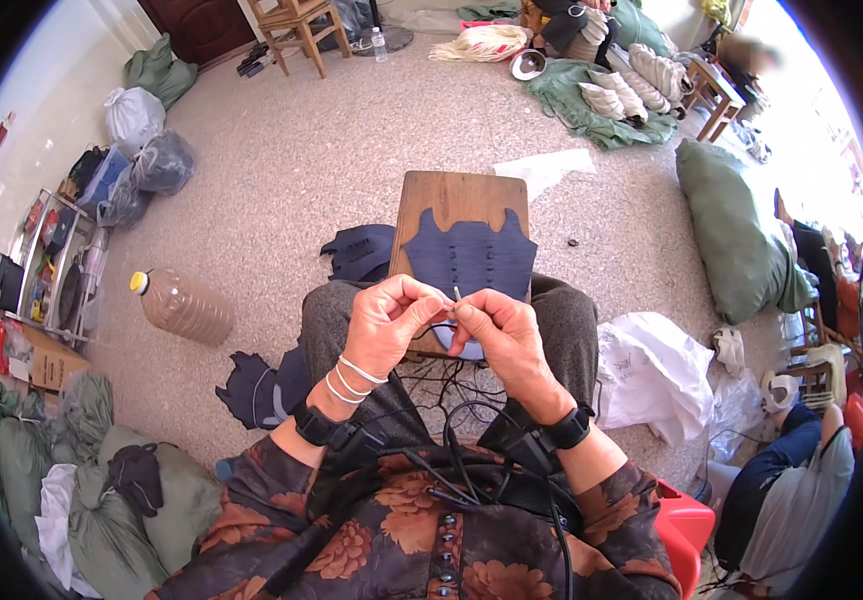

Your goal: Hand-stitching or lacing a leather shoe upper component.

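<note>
Meeting above the board's (463,190) near end: left hand (386,325) and right hand (501,335), both pinched narrow on a thin piece (457,293), kind unclear. Cloth (471,262): dark blue, notched, lying on the board. Floor (281,150): speckled, around the board. Jug (186,308): yellow-capped, left of the board. Sack (736,235): green, right of the board.

Room lies over the board's far end (459,190); cables (448,425) tangle nearer.

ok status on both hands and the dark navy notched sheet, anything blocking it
Left hand and right hand fingertips pinched close, what's held unclear. Dark navy notched sheet on brown wooden board. Hands hide part of its near edge.
</note>
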Available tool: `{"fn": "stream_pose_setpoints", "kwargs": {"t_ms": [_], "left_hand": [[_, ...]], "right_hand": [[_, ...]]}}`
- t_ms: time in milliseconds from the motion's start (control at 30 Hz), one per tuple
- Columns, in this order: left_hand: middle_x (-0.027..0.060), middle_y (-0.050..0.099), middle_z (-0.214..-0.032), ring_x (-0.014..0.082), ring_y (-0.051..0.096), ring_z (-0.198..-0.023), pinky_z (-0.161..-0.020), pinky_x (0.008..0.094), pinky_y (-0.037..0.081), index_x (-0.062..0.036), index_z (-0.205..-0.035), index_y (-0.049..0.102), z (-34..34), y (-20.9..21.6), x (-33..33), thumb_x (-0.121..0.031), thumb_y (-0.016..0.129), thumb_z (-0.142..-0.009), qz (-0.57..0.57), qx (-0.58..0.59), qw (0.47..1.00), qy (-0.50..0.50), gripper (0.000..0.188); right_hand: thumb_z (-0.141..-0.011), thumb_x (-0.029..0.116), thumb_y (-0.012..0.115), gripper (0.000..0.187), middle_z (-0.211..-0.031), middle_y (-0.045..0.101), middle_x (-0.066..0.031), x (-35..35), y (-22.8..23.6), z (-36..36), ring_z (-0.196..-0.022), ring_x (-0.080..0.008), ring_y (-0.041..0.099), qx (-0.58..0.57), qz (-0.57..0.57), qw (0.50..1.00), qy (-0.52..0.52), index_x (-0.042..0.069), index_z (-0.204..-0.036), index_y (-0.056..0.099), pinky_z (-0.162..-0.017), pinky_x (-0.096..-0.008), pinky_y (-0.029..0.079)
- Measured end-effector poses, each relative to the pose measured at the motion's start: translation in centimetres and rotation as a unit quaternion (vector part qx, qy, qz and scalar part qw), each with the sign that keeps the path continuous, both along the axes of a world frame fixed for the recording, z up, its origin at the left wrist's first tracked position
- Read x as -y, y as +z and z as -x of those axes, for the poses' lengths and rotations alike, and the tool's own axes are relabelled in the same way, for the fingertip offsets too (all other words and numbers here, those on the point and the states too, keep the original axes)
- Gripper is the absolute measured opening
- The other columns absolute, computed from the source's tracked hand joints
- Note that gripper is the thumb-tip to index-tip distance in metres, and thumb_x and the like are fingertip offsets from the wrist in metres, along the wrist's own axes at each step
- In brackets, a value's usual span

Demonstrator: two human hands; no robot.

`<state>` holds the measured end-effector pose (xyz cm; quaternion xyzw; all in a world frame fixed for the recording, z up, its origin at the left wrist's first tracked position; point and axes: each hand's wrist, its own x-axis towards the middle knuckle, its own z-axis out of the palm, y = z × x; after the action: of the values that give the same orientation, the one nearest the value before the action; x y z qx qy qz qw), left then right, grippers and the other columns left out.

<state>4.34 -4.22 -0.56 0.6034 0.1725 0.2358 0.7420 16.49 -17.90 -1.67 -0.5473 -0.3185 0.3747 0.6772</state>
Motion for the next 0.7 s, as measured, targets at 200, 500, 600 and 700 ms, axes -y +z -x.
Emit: {"fn": "stream_pose_setpoints", "kwargs": {"t_ms": [200,500,600,700], "left_hand": [[0.0091,0.072,-0.092,0.012,0.069,-0.083,-0.079,0.0258,0.058,0.0024,-0.094,0.066,-0.1,0.0,0.5,-0.008,0.067,-0.095,0.014,0.001,1.0,0.016,0.011],[0.0069,0.071,-0.084,0.0104,0.068,-0.079,-0.073,0.0235,0.056,0.0016,-0.09,0.064,-0.4,0.8,-0.6,-0.006,0.066,-0.095,-0.06,-0.018,0.998,-0.029,0.009],[0.0065,0.07,-0.084,0.0099,0.068,-0.079,-0.072,0.023,0.056,0.001,-0.089,0.064,-0.4,0.3,-0.7,-0.006,0.066,-0.095,-0.063,-0.024,0.997,-0.033,0.009],[0.0064,0.07,-0.083,0.0094,0.068,-0.078,-0.071,0.0226,0.055,0.0007,-0.089,0.064,-0.5,0.1,-0.5,-0.006,0.067,-0.095,-0.065,-0.032,0.997,-0.013,0.01]], "right_hand": [[-0.099,0.013,0.061,0.018,-0.069,0.063,-0.0016,-0.2,0.7,0.4,-0.064,-0.0074,0.061,0.038,0.007,0.999,-0.009,-0.003,-0.095,0.066,-0.059,-0.0221,0.047],[-0.1,0.012,0.059,0.018,-0.068,0.062,-0.0016,0.1,0.2,0.1,-0.063,-0.0073,0.061,0.017,0.004,1.0,0.006,-0.004,-0.095,0.066,-0.059,-0.0227,0.047],[-0.101,0.013,0.058,0.019,-0.068,0.062,-0.0014,-0.1,0.0,-0.1,-0.063,-0.0076,0.06,0.018,0.013,1.0,0.017,-0.004,-0.096,0.066,-0.059,-0.0228,0.046],[-0.101,0.013,0.058,0.019,-0.069,0.062,-0.0013,0.0,-0.1,0.0,-0.063,-0.0077,0.06,0.038,0.014,0.999,0.012,-0.004,-0.096,0.065,-0.059,-0.0228,0.047]]}}
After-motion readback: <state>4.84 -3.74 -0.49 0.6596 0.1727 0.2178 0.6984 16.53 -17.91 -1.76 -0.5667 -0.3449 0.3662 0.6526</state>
